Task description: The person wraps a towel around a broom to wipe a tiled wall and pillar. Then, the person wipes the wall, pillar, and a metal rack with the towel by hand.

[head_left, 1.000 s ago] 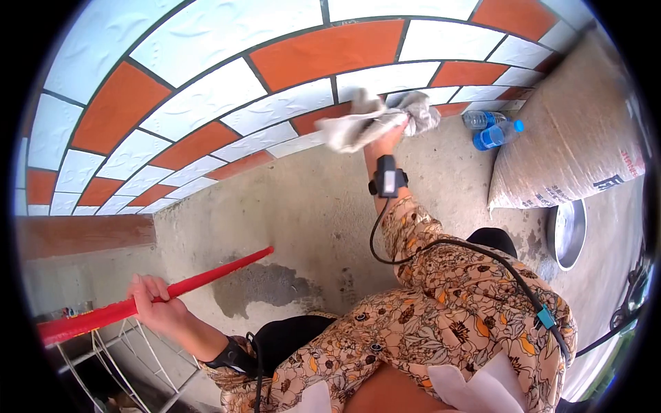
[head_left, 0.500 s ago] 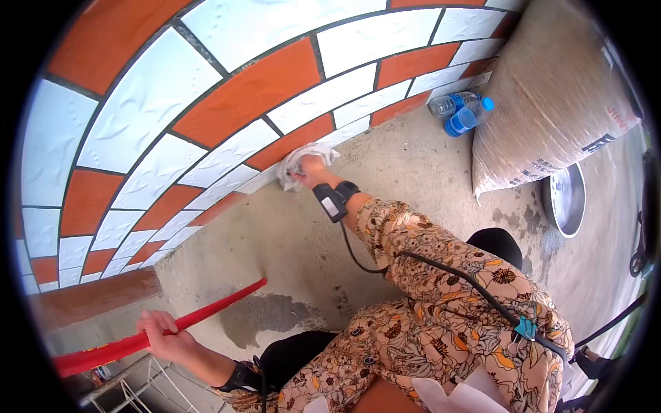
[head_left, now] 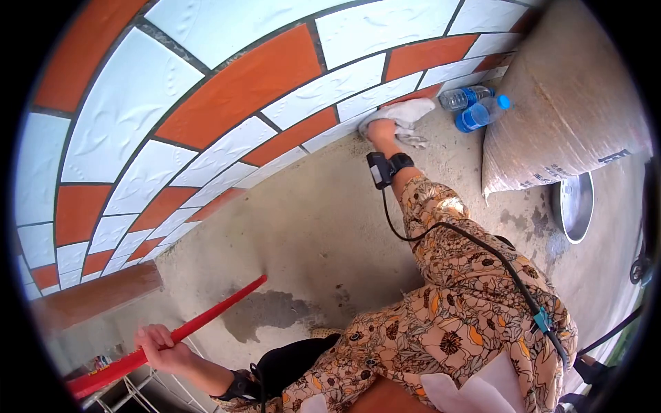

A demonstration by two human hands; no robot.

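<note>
My left hand (head_left: 162,349) is wrapped round a long red pole (head_left: 213,313), whose thin tip points toward the concrete floor. My right hand (head_left: 382,131) presses a whitish cloth (head_left: 412,112) against the foot of the tiled wall (head_left: 296,141), where the lowest row of tiles meets the floor. Part of the cloth spreads to the right of the hand, near two plastic bottles. The fingers of this hand are partly hidden by the cloth and the back of the hand.
Two plastic bottles (head_left: 472,118) lie beside a large full woven sack (head_left: 564,103) at the right. A metal basin (head_left: 575,206) stands below the sack. Damp patches (head_left: 268,313) mark the concrete floor. A white wire rack (head_left: 141,392) is at the lower left.
The right hand swept the cloth down and left to the wall's foot, then slid it right along the base toward the bottles. The left hand still grips the pole. The view has shifted.
</note>
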